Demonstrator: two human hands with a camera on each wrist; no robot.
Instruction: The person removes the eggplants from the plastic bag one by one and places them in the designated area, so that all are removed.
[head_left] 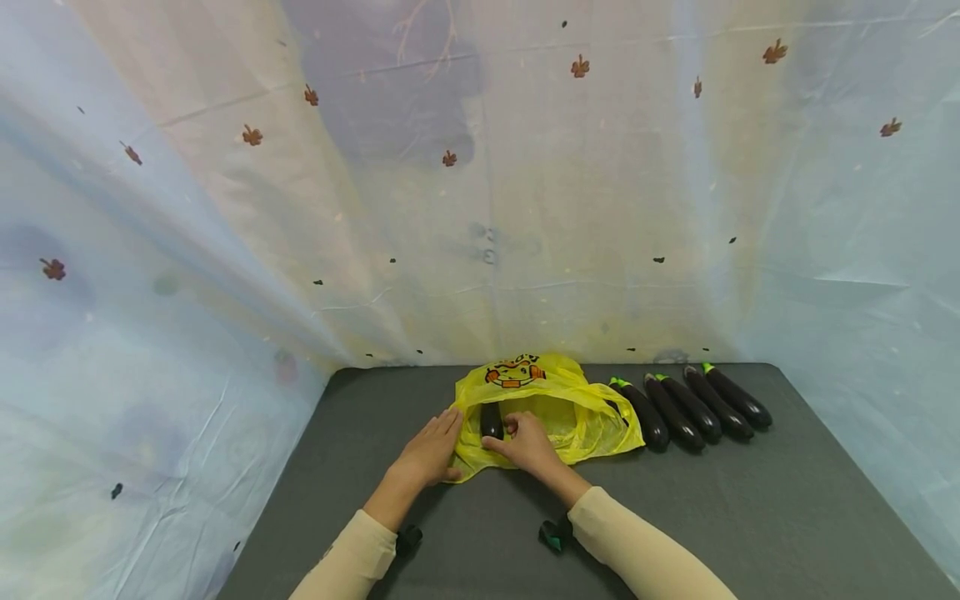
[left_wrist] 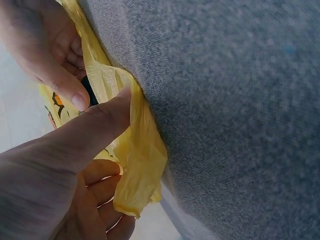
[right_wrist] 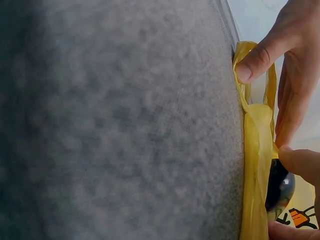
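Note:
A yellow plastic bag (head_left: 551, 372) with a printed cartoon lies on the table, its mouth facing me. One dark eggplant (head_left: 491, 419) is inside near the left, its rounded end toward the opening. My left hand (head_left: 431, 450) is at the bag's left edge, thumb on the lower rim and fairly straight fingers along the outside. In the left wrist view, the thumb (left_wrist: 95, 125) presses against the yellow film. My right hand (head_left: 528, 444) reaches into the mouth, thumb and curled fingers at the eggplant's end. The right wrist view shows this eggplant (right_wrist: 281, 185) between two digits.
To the bag's right lie several eggplants (head_left: 697, 406) side by side, the nearest partly behind the bag's edge. The grey table (head_left: 675, 525) ends at a patterned curtain (head_left: 540, 275) at the back. Dark straps (head_left: 553, 535) hang near both wrists.

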